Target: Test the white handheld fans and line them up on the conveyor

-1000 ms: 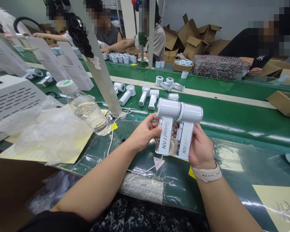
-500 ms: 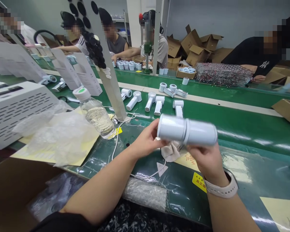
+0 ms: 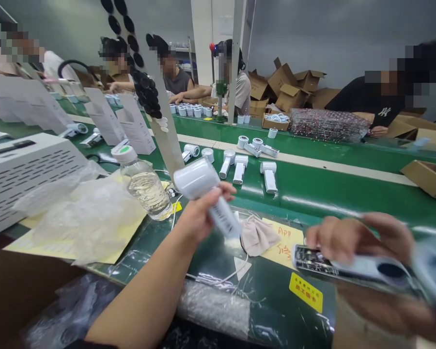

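Lettered fan: a glossy white plastic handheld fan with a drum-shaped head is in the air over the worktop, left of its middle; its handle slants down to the right, showing blurred grey lettering.
Left hand: the left hand is wrapped round that handle, just under the head.
Dark-strip fan: a second white plastic fan with a dark, circuit-like strip along its handle lies level in the air over the worktop's right part, head toward the right, partly blurred.
Right hand: the right hand, smeared by motion, has its fingers curled over this handle.
Progress: both fans are picked up and well apart; neither is set down. The dark-strip fan seems to lack a finished handle cover, though a clear one cannot be ruled out; the lettered fan's other side is hidden.
Left over: a row of similar white fans lies on the green belt beyond the worktop's far edge, out of both hands; these look yet to be handled.
Between the hands: a crumpled beige cloth overlaps a yellow handwritten paper sheet on the green worktop.
Near edge: a roll of clear plastic wrap lies along it.
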